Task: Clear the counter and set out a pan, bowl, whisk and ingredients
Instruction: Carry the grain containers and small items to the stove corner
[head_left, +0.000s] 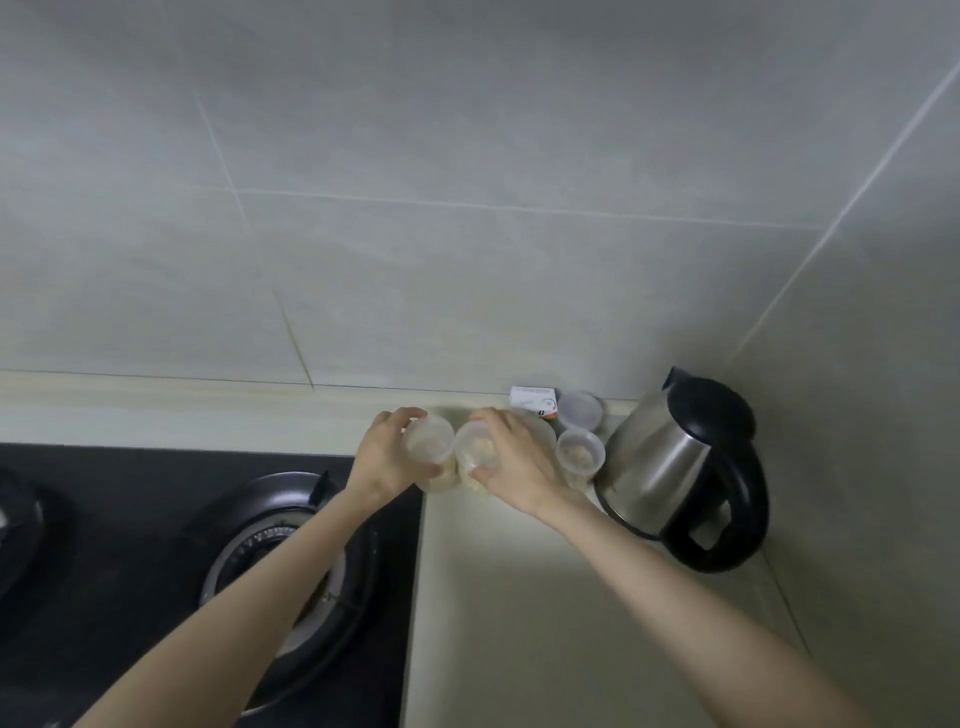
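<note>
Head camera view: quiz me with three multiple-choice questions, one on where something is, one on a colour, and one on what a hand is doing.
1. Where does the kettle stand?
A. in a sink
B. on the counter, at the right by the wall corner
C. on a shelf

2. What colour is the kettle's handle?
A. red
B. white
C. black

3. What is the left hand doing?
A. gripping a clear tub
B. lying flat
C. pointing upward

Answers:
1. B: it sits on the counter where the two walls meet.
2. C: the handle loop is black against the steel body.
3. A: its fingers curl round the tub.
</note>
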